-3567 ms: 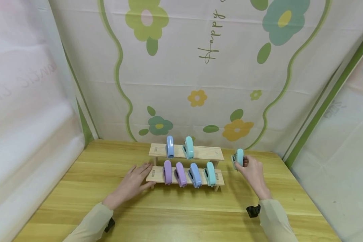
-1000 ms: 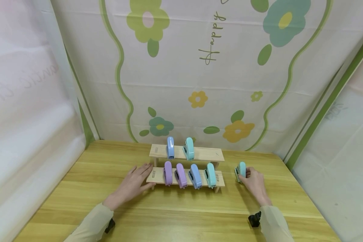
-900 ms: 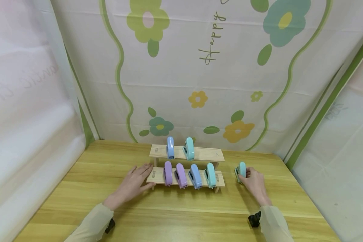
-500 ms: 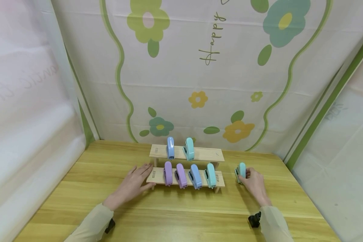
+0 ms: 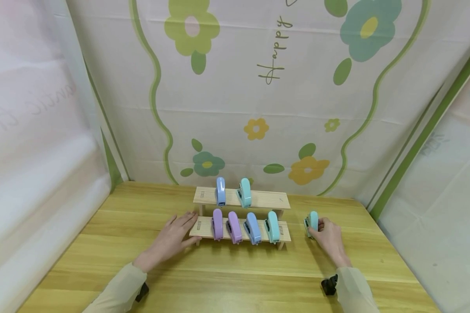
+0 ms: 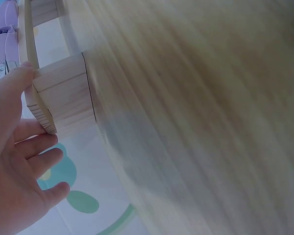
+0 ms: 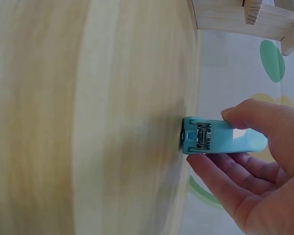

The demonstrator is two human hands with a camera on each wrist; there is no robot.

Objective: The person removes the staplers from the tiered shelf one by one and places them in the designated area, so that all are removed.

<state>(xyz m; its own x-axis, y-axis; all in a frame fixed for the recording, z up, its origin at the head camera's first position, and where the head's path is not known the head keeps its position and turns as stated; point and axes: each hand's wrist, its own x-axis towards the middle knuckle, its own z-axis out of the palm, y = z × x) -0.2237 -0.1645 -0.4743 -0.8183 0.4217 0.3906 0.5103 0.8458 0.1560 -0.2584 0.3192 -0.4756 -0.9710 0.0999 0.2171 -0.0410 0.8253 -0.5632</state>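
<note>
A teal mini stapler (image 5: 312, 225) is pinched between the thumb and fingers of my right hand (image 5: 329, 238), to the right of the rack. In the right wrist view the stapler (image 7: 230, 138) has its spring end at the wooden table surface, apparently touching it. My left hand (image 5: 171, 234) holds the left end of the lower shelf of a two-tier wooden rack (image 5: 205, 230), thumb at the front edge, fingers toward the back. Two purple staplers (image 5: 217, 224), a blue one (image 5: 252, 228) and a teal one (image 5: 272, 226) stand on that lower shelf.
On the upper shelf (image 5: 268, 198) are a blue stapler (image 5: 220, 191) and a teal stapler (image 5: 244, 192), both left of its right end. Flower-printed cloth (image 5: 219, 100) hangs behind the table (image 5: 235, 278) and along both sides. Table surface lies between rack and right hand.
Since the oldest frame, my right hand has brought the teal stapler down and nearer me, onto the table. In the last second hardly anything has moved. My left hand has stayed at the rack.
</note>
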